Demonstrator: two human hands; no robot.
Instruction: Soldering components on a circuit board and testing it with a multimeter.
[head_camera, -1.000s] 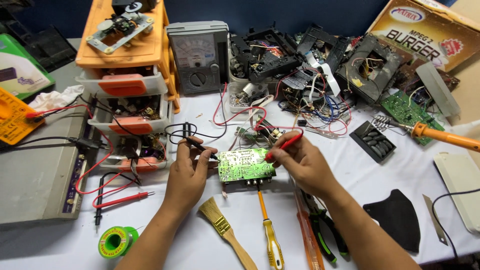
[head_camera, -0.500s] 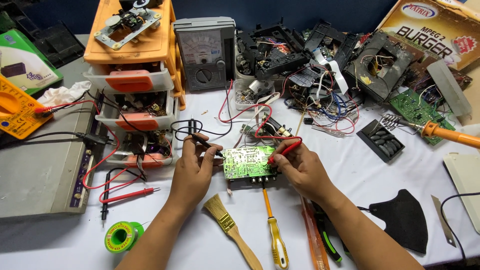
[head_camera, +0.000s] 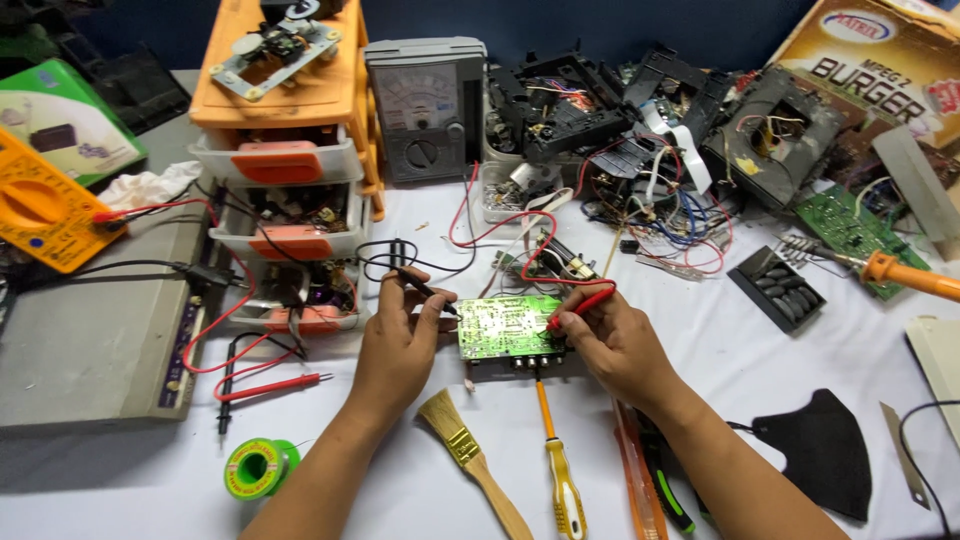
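Observation:
A green circuit board lies flat on the white table in front of me. My left hand holds a black test probe whose tip touches the board's left edge. My right hand holds a red test probe with its tip on the board's right side. Red and black leads run back from the probes to a grey analog multimeter standing at the back.
An orange drawer cabinet stands left, with a grey case and orange multimeter beyond it. Near me lie a brush, a yellow screwdriver, a solder spool, a black mask. Scrap electronics and a soldering iron sit at the back right.
The view has shifted slightly; both hands stay on the board. The red probe tip has come down from above the board onto its right side.

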